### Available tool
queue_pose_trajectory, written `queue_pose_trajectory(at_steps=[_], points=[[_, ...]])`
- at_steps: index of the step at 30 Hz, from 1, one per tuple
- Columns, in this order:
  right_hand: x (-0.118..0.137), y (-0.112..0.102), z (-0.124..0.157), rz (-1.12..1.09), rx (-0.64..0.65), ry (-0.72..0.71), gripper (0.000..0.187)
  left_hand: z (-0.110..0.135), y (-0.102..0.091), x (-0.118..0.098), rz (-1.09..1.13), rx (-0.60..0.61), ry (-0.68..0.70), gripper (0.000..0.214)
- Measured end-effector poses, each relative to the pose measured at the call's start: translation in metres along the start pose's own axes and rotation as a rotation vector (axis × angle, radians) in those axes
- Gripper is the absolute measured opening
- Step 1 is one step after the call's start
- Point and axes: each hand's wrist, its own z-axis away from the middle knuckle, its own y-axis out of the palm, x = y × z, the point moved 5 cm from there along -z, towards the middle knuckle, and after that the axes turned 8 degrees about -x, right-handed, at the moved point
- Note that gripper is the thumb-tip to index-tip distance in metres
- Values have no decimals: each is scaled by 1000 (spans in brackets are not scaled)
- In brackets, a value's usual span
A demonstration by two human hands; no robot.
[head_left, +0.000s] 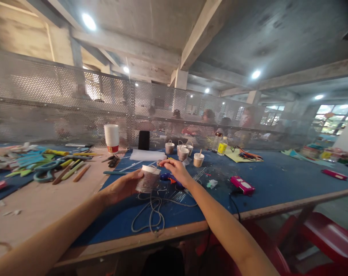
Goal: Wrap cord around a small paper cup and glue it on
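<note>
My left hand is wrapped round the side of a small paper cup with a white rim and a greyish, textured outside. The cup is tilted a little above the blue table mat. My right hand is at the right of the rim, its fingers bent together; whatever is between the fingertips is too small to make out. A grey cord lies in loose loops below the cup. Partly hidden under my right hand is a blue glue gun with an orange trigger.
Several small cups stand behind my hands, near a dark phone and a stack of paper cups. Scissors and tools lie left. A yellow-labelled bottle and a pink box are right. A perforated metal screen runs behind.
</note>
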Motion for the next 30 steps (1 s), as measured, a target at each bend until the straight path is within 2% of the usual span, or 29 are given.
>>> queue_pose_trajectory(at_steps=[3,5,7,9,13,15,19,21,23,27,30], points=[[-4,-19,-3,313,-59,-33,20,0,-1,-1,2,1,9,36],[-8,-36,-1,596,-71,22,16,1,0,-3,3,7,19,35],[-14,-51,5,827,-20,96,22,1,1,-4,3,8,21,34],[-23,-60,13,954,83,174,34,2,1,-5,6,-3,27,32],[-41,-60,24,977,235,286,49,3,2,-7,13,-32,48,32],[-45,-55,25,952,235,302,49,2,2,-8,19,-40,59,33],[-46,-54,23,930,139,310,47,0,-1,-10,45,-74,105,31],[-45,-60,21,885,60,313,46,-1,-2,-11,65,-93,113,32],[-44,-67,19,716,-44,346,45,-1,-3,-11,84,-99,117,30],[-42,-73,15,51,-235,406,45,-2,-4,-13,97,-114,132,27],[-32,-63,15,-287,-211,402,47,-2,-4,-15,87,-143,144,26]])
